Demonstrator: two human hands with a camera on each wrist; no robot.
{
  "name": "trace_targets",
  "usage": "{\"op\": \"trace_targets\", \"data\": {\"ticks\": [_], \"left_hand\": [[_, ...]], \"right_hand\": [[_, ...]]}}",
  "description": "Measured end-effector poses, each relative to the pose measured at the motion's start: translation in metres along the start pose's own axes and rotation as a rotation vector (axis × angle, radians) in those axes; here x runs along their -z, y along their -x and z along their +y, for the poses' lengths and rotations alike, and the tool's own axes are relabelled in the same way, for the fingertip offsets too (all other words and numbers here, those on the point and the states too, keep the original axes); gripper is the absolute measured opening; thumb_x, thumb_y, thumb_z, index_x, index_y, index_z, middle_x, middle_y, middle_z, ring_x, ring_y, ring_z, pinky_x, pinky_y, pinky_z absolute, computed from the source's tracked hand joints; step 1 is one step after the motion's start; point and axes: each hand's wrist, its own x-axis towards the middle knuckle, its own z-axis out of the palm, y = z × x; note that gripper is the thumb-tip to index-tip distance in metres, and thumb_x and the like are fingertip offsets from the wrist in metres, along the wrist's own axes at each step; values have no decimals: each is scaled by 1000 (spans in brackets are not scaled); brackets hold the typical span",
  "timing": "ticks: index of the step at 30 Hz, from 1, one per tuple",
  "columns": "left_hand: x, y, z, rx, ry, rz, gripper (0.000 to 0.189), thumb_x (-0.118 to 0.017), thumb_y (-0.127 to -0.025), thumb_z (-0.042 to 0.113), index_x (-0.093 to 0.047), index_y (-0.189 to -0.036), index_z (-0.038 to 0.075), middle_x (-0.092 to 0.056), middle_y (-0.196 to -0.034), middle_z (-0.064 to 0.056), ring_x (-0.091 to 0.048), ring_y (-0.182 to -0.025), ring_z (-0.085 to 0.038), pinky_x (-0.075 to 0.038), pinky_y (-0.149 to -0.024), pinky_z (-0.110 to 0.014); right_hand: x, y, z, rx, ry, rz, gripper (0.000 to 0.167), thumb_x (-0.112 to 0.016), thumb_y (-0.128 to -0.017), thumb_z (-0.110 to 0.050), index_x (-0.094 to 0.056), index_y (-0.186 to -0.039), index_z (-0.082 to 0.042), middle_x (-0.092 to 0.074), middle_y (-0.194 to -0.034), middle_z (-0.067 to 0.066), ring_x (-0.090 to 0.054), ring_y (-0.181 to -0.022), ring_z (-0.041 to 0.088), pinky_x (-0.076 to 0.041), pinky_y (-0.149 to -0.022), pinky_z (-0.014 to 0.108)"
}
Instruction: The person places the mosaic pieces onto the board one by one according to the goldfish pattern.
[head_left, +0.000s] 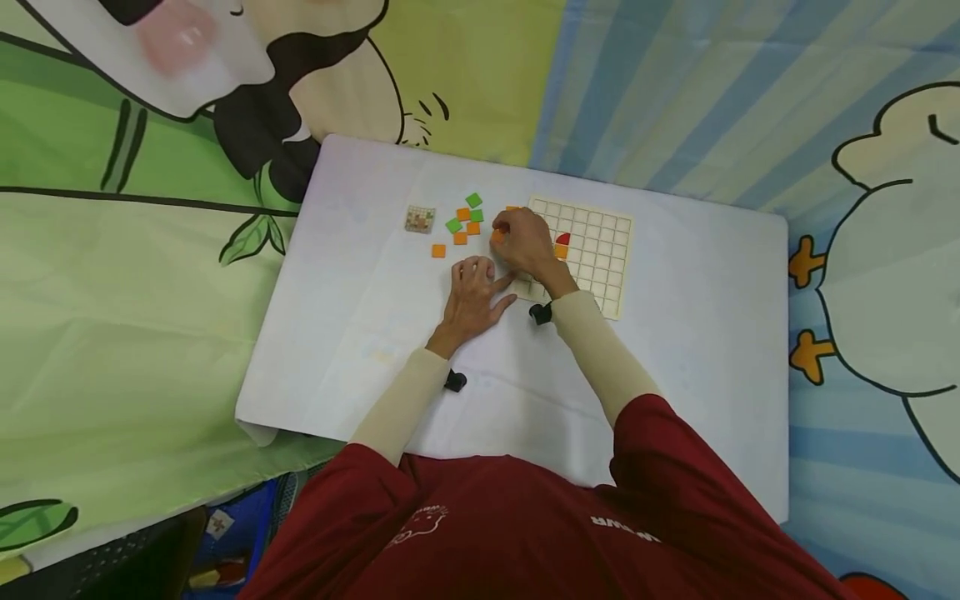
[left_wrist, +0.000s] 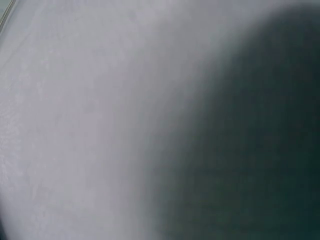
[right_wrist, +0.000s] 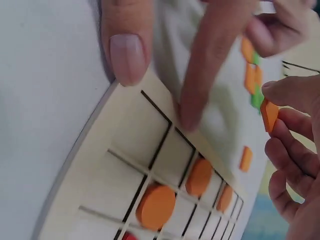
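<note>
Between the thumb and fingertips of my right hand [head_left: 525, 242] is a small orange tile [right_wrist: 269, 115], held up off the table beside the wooden grid board [head_left: 607, 250]. My left hand [head_left: 472, 296] rests at the board's near left corner. Its thumb [right_wrist: 129, 55] touches the corner, and its index finger [right_wrist: 205, 70] touches the side edge. Orange pieces [right_wrist: 156, 206] sit in squares of the grid, with a bit of a red piece [right_wrist: 129, 236] beside them. The left wrist view holds only white cloth and a dark blur.
Left of the board, loose green tiles [head_left: 473, 200] and orange tiles [head_left: 438, 251] are scattered on the white tablecloth [head_left: 697, 333]. A small patterned square [head_left: 420, 219] lies farther left. Printed curtains [head_left: 675, 92] hang behind the table.
</note>
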Motion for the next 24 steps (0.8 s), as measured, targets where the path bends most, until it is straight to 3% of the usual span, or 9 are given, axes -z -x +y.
{"op": "trace_targets", "data": {"ticks": [4,8,17,24], "left_hand": [[-1,-3,3,-1,-6,2,45,-70,-102,58,-73,-143,38,-54,-114,-6,-49,-121,-30,-35,-100,-50],[-1,-3,4,-2,-2,6,45,-71,-102,57,-74,-143,38,-55,-114,-6,-49,-121,-30,-35,-101,-50],[1,-3,5,18,25,-3,47,-74,-101,54,-73,-144,35,-55,-115,-6,-48,-121,-31,-35,-103,-51],[0,-2,5,29,38,-20,47,-72,-102,54,-72,-145,35,-55,-116,-6,-47,-123,-30,-34,-104,-51]], "right_hand": [[16,22,12,-25,-68,132,23,-76,-96,-20,-80,-113,-6,-79,-108,14,-72,-101,32,-57,-91,49],[26,51,32,-62,-147,211,21,-80,-93,-24,-79,-106,-7,-80,-105,13,-73,-98,34,-56,-89,51],[26,117,74,-169,-175,317,21,-81,-90,-24,-81,-98,-4,-78,-101,16,-69,-100,35,-50,-96,53],[22,147,90,-136,-111,335,19,-84,-88,-21,-82,-98,-5,-81,-101,15,-69,-100,35,-47,-99,54]]}}
